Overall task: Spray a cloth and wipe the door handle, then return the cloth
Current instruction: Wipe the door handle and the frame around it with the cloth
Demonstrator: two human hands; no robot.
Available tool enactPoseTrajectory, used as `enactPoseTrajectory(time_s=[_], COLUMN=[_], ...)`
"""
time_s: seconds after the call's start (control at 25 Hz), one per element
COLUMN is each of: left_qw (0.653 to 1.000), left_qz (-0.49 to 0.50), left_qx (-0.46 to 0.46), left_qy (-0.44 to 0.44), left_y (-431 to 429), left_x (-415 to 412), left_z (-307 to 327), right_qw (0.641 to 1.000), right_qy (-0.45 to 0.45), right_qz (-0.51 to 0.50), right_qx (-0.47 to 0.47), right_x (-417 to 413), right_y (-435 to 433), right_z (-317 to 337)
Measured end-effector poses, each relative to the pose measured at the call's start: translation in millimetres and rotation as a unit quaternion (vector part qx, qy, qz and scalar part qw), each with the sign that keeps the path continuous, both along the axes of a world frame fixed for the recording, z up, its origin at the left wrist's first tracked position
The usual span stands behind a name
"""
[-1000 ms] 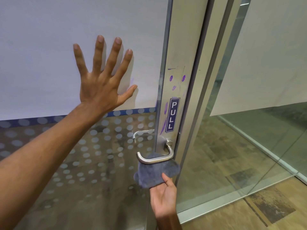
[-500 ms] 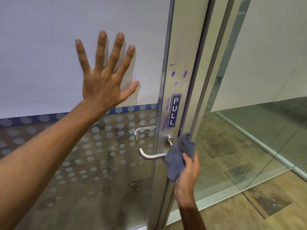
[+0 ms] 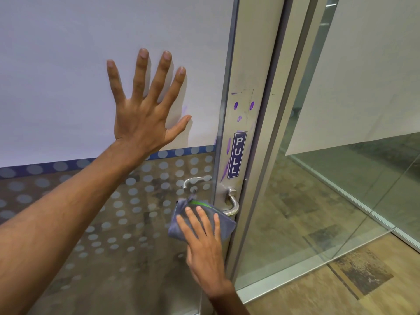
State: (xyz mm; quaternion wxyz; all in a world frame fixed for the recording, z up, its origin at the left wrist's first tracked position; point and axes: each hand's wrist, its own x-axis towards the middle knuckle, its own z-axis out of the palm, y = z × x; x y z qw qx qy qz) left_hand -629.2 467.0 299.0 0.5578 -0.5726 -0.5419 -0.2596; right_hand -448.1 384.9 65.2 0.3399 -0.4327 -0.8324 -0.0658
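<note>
A grey-blue cloth [image 3: 222, 226] with a green edge is draped over the lever of the silver door handle [image 3: 232, 204]; only the handle's bend and base show beside the door's metal frame. My right hand [image 3: 204, 242] lies on the cloth with fingers spread, pressing it against the lever. My left hand [image 3: 145, 112] is flat and splayed on the frosted white panel of the glass door [image 3: 68, 53], higher and to the left, holding nothing.
A blue PULL sign [image 3: 236, 154] sits on the door frame above the handle, with purple smudges [image 3: 236, 106] around it. A second handle [image 3: 193, 181] shows through the dotted glass. A fixed glass wall [image 3: 341, 178] stands on the right over wooden flooring [image 3: 341, 287].
My right hand has moved the cloth from the handle's right end, near the frame, leftwards onto the lever and now covers it from the front. My left hand stays on the door.
</note>
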Motion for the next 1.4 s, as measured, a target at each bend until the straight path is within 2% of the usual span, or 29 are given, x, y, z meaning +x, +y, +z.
enactPoseTrajectory(time_s=[0.04,0.08,0.12,0.16,0.2,0.24,0.36,0.4,0.44,0.56,0.6,0.64,0.68,0.72,0.8,0.84,0.88,0.92,1.0,1.04,1.08,1.16,1.2,1.24,1.32,1.36,1.4], left_qw=[1.0,1.0,1.0,1.0,1.0,1.0,1.0,1.0,1.0,1.0,1.0,1.0,1.0,1.0,1.0,1.0,1.0,1.0,1.0,1.0,1.0,1.0,1.0,1.0,1.0,1.0,1.0], left_qz=[0.001,0.001,0.0,-0.002,-0.004,-0.004,-0.001,-0.001,-0.002,-0.001,-0.001,-0.002,-0.003,-0.004,-0.005,-0.006,-0.007,-0.009,-0.012,-0.015,-0.018,-0.016,-0.013,-0.011,-0.013,-0.012,-0.01], left_qx=[0.001,0.002,0.002,0.003,0.002,0.001,0.004,0.003,0.002,0.001,0.001,0.001,0.002,0.002,0.003,0.003,0.003,0.004,0.004,0.003,0.002,0.002,0.003,0.003,0.0,-0.001,-0.003], left_qy=[0.0,0.0,0.001,0.001,0.001,0.001,0.001,0.0,0.0,0.002,0.001,0.0,0.0,-0.001,0.0,-0.001,-0.002,-0.003,-0.004,-0.006,-0.009,-0.006,-0.003,-0.002,-0.004,-0.005,-0.006], left_y=[0.4,0.7,0.7,0.5,0.5,0.5,0.3,0.1,0.2,0.7,0.6,0.9,1.1,1.1,1.6,2.2,2.6,2.8,2.8,2.9,3.0,3.4,3.7,3.7,2.4,2.3,1.9], left_x=[-0.6,-0.8,-0.5,-0.1,0.2,-0.1,-0.5,-0.4,-0.4,0.0,0.0,-0.4,-0.9,-0.7,-0.1,-0.4,-1.1,-1.1,-1.5,-1.9,-2.8,-2.9,-2.1,-1.1,-0.6,-1.5,-2.3], left_z=[0.4,0.5,0.5,0.2,0.2,0.5,1.1,0.7,-0.1,-0.5,0.3,0.5,0.5,0.0,-0.4,-0.4,-0.8,-1.3,-0.5,0.1,0.2,-1.3,-1.2,-0.7,-1.0,-0.9,-0.5], right_qw=[1.0,0.999,0.994,0.962,0.881,0.788,0.592,0.547,0.544,0.637,0.647,0.639,0.615,0.572,0.462,0.434,0.435,0.455,0.532,0.584,0.652,0.784,0.836,0.871,0.902,0.898,0.873], right_qy=[-0.011,0.02,0.105,0.252,0.425,0.558,0.771,0.801,0.798,0.712,0.703,0.709,0.724,0.741,0.745,0.736,0.728,0.723,0.7,0.677,0.638,0.52,0.448,0.381,0.316,0.337,0.403], right_qz=[0.012,0.021,0.026,0.039,0.049,0.036,-0.016,-0.001,0.015,0.047,0.048,0.035,0.019,-0.001,0.004,0.01,0.01,-0.007,-0.064,-0.083,-0.097,-0.113,-0.131,-0.155,-0.146,-0.11,-0.078], right_qx=[0.017,0.026,-0.007,-0.096,-0.204,-0.259,-0.235,-0.245,-0.26,-0.292,-0.292,-0.296,-0.313,-0.353,-0.481,-0.519,-0.53,-0.52,-0.472,-0.44,-0.399,-0.319,-0.29,-0.269,-0.257,-0.26,-0.264], right_x=[12.4,21.1,29.5,33.6,35.0,36.6,48.5,51.8,53.7,51.4,51.4,53.4,58.1,64.6,75.5,79.2,80.9,80.7,75.3,71.0,66.6,59.4,56.3,54.5,55.2,58.8,64.6], right_y=[0.4,0.0,-0.9,-1.9,-2.8,-1.0,24.2,35.7,46.7,64.7,67.1,69.0,70.6,70.5,66.8,65.7,67.6,70.7,77.1,78.4,77.9,74.9,71.9,70.9,65.6,63.1,60.2], right_z=[-8.9,-17.6,-23.7,-24.0,-20.3,-14.9,4.3,14.2,23.6,48.3,51.4,51.5,51.1,50.2,48.8,48.6,49.5,52.9,62.1,67.5,73.7,79.5,81.3,81.2,78.8,76.5,74.2])
